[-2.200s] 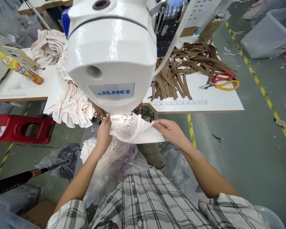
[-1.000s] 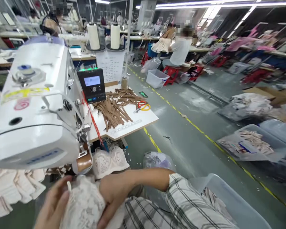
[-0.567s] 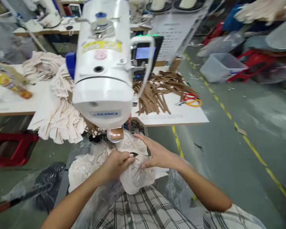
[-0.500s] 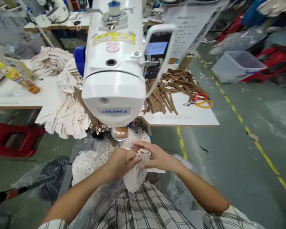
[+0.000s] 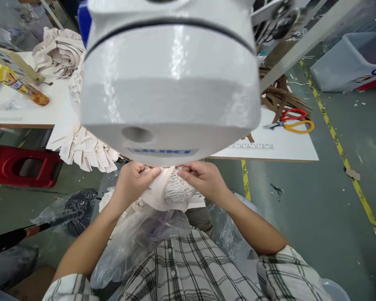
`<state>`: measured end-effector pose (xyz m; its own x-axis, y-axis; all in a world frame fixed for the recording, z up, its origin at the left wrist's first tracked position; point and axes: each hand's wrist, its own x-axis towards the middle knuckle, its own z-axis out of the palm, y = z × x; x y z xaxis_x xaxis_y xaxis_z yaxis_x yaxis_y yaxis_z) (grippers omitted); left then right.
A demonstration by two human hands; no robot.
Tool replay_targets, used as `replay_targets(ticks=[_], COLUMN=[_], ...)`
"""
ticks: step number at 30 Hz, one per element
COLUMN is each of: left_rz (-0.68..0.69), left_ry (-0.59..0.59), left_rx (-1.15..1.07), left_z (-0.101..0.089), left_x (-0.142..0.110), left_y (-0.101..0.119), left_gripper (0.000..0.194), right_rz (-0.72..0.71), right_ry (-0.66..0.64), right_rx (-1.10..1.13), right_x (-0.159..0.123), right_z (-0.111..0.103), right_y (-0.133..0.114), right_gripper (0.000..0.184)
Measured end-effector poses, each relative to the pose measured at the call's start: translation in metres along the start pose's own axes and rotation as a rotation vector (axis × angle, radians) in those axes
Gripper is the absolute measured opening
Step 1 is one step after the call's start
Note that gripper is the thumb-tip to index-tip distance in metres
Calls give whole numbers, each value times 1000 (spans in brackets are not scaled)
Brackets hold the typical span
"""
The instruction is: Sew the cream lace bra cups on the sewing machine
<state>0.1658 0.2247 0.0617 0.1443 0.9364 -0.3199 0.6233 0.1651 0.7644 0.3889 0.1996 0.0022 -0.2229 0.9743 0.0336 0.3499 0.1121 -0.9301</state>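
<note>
A cream lace fabric piece [image 5: 178, 190] hangs between my hands, right under the front of a white sewing machine [image 5: 172, 92]. My left hand [image 5: 136, 179] pinches its left side, thumb pointing inward. On the other side my right hand [image 5: 203, 177] grips its upper edge between thumb and fingers. The machine head hides the needle area and some of my fingertips. More cream lace [image 5: 130, 211] lies below my left wrist, on clear plastic wrap [image 5: 138, 242] near my lap.
On the white table, stacked cream fabric pieces [image 5: 84, 148] and a drink bottle [image 5: 21, 85] are at left. Scissors [image 5: 293, 121] and brown strips [image 5: 282, 98] lie at right. A red stool [image 5: 25, 165] stands left; a clear bin [image 5: 351, 62] sits on the floor at right.
My head has come closer to the machine, which now looks larger. My hands have moved apart and up to the machine's front, stretching the lace fabric between them.
</note>
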Motion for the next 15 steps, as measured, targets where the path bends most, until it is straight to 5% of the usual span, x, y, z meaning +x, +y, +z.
replay_targets(ticks=[4,9,15], left_rz=[-10,144,149], left_ry=[91,121,92], left_rx=[42,85,109], left_z=[5,4,1], left_x=[8,16,18], left_y=[-9,-12,-3], left_gripper=[58,41,35], right_rz=[111,34,6], right_ry=[32,63,73], right_rx=[101,136,106], right_x=[15,27,30], right_z=[-2,-2,-3], right_y=[3,10,13], right_gripper=[18,16,21])
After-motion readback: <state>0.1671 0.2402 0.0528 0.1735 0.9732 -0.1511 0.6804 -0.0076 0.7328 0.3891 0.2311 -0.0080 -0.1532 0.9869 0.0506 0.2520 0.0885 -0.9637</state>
